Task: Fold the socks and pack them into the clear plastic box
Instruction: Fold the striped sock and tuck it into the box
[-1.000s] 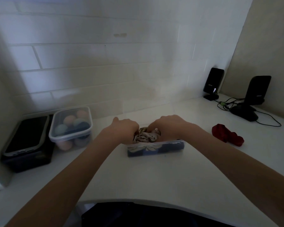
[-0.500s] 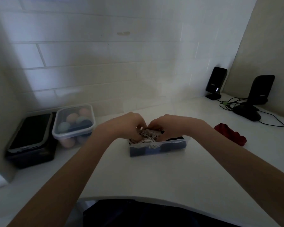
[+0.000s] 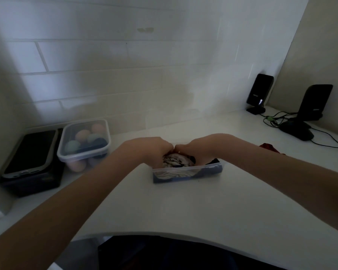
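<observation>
Clear plastic forms the low box sitting at the centre of the frame on the white table. Through its near wall show a dark blue fabric and a pale patterned one. A black-and-white patterned sock bundle sits in the left part of the box, rising a little above the rim. Both hands meet over it, knuckles touching at the middle. The left hand comes in from the lower left, its fingers curled down onto the left side of the bundle. The right hand comes in from the lower right, its fingers curled down on the right side of the bundle and reaching into the box. The fingertips themselves are hidden behind the knuckles and the fabric.

A red sock lies on the table to the right of the box, apart from it and partly hidden behind the right forearm. At the left of the frame a second clear container, lidded, holds round pastel and dark balls; just beside it, further left, a dark phone rests on a black box. At the upper right two black speakers stand near the tiled wall, with cables trailing between them.
</observation>
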The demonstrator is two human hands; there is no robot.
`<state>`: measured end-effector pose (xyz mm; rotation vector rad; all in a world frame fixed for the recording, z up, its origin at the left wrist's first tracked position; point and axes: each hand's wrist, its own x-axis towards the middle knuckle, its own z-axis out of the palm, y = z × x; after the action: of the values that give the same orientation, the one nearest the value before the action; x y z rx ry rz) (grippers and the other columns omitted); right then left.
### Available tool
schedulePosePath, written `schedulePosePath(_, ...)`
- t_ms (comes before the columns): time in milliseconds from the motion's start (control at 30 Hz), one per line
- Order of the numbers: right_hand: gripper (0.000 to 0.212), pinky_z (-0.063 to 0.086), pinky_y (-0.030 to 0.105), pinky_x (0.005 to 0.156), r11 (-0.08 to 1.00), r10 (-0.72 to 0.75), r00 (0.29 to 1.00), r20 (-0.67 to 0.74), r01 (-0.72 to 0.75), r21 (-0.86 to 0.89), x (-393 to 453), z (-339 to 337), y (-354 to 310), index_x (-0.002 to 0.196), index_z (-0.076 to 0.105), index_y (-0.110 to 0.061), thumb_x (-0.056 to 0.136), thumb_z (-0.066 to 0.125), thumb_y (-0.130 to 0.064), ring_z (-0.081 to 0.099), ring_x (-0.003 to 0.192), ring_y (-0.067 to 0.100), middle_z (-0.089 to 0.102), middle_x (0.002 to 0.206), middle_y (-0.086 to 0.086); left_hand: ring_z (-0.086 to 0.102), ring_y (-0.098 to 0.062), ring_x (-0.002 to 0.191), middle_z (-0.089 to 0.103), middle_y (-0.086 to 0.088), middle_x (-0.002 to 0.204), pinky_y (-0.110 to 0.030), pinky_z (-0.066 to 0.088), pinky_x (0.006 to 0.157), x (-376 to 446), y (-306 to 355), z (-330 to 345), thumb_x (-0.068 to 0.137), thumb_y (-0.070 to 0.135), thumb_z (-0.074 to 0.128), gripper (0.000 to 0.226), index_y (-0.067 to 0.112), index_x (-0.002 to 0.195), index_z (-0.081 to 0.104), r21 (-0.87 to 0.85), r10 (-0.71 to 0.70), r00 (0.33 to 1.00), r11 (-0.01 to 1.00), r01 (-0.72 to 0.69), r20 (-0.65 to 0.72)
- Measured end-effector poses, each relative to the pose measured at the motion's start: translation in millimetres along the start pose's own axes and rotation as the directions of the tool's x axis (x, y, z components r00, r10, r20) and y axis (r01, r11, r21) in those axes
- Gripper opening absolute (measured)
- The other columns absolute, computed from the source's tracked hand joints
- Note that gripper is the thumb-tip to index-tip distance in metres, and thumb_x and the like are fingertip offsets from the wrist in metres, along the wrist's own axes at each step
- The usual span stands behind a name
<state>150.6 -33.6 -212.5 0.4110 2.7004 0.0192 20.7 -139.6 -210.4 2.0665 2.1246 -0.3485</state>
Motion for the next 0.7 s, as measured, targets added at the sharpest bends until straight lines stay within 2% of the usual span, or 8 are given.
schedulePosePath(167,0.064,0.04,0.032,0.075,0.999,-0.011,0.998,-0.056,0.013,0.041,1.4,5.8,3.8,0.133,0.035,-0.028,0.079,0.068,-0.032,0.048,0.087,0.018,0.06,0.117,0.004,0.05,-0.02,0.087,0.061,-0.008,0.112,-0.029,0.042,0.072,-2.8,-2.1,1.4,0.08,0.021,0.059,0.04,0.019,0.119,0.051,-0.052,-0.014,1.0,0.999,0.015,0.009)
schedulePosePath(300,0.058,0.041,0.025,0.086,0.977,-0.025,0.998,-0.065,0.038,0.209,-3.2,3.4,12.2,0.131,0.042,-0.027,0.08,0.069,-0.025,0.054,0.105,0.013,0.059,0.127,-0.005,0.051,-0.019,0.1,0.058,-0.004,0.121,-0.028,0.04,0.08,-9.7,-5.1,-3.4,0.078,0.018,0.064,0.052,0.02,0.128,0.05,-0.135,0.02,1.0,0.991,-0.019,0.003)
schedulePosePath(367,0.057,0.039,0.016,0.092,0.913,-0.041,0.995,-0.093,0.075,0.401,-10.7,-0.8,18.8,0.129,0.047,-0.028,0.078,0.07,-0.018,0.054,0.112,0.002,0.058,0.129,-0.012,0.053,-0.018,0.103,0.06,-0.002,0.122,-0.027,0.041,0.084,-15.6,-9.9,-9.2,0.076,0.016,0.067,0.057,0.02,0.13,0.05,-0.189,0.054,0.999,0.981,-0.052,0.005)
schedulePosePath(433,0.053,0.038,0.006,0.093,0.798,-0.046,0.988,-0.146,0.125,0.589,-21.1,-4.1,25.5,0.125,0.052,-0.028,0.078,0.072,-0.014,0.051,0.116,-0.006,0.056,0.129,-0.017,0.055,-0.018,0.105,0.061,-0.001,0.122,-0.029,0.044,0.09,-21.8,-16.7,-14.9,0.076,0.015,0.07,0.059,0.02,0.131,0.051,-0.238,0.071,0.997,0.969,-0.063,0.022)
schedulePosePath(500,0.043,0.039,0.008,0.096,0.693,-0.029,0.972,-0.235,0.189,0.696,-31.9,-4.7,33.3,0.118,0.058,-0.03,0.081,0.071,-0.013,0.053,0.117,-0.005,0.059,0.126,-0.015,0.054,-0.017,0.113,0.058,0.0,0.127,-0.033,0.042,0.1,-26.5,-23.8,-18.3,0.079,0.012,0.069,0.058,0.02,0.134,0.049,-0.292,0.056,0.998,0.955,-0.049,0.016)
schedulePosePath(567,0.032,0.045,0.012,0.093,0.639,0.026,0.939,-0.342,0.247,0.728,-43.6,-3.4,41.9,0.11,0.063,-0.031,0.084,0.067,-0.011,0.061,0.108,-0.001,0.066,0.117,-0.01,0.052,-0.014,0.118,0.056,0.0,0.13,-0.03,0.041,0.103,-28.1,-28.0,-18.6,0.085,0.004,0.061,0.051,0.017,0.133,0.05,-0.397,0.031,0.998,0.916,-0.051,-0.057)
schedulePosePath(667,0.025,0.051,0.015,0.083,0.583,0.182,0.865,-0.468,0.289,0.76,-63.4,8.2,57.1,0.101,0.068,-0.022,0.085,0.064,-0.003,0.069,0.095,0.011,0.072,0.105,0.004,0.058,-0.008,0.104,0.063,-0.004,0.12,-0.021,0.046,0.09,-26.5,-22.5,-14.9,0.086,-0.007,0.052,0.041,0.015,0.12,0.061,-0.494,-0.022,0.971,0.864,-0.101,-0.237)
schedulePosePath(700,0.023,0.05,0.015,0.083,0.613,0.265,0.818,-0.511,0.267,0.744,-68.9,16.4,62.2,0.098,0.068,-0.023,0.086,0.063,-0.004,0.068,0.096,0.015,0.072,0.104,0.003,0.06,-0.008,0.098,0.066,-0.004,0.115,-0.017,0.046,0.085,-25.3,-17.8,-11.9,0.086,-0.006,0.051,0.038,0.015,0.115,0.064,-0.485,-0.034,0.954,0.866,-0.121,-0.297)
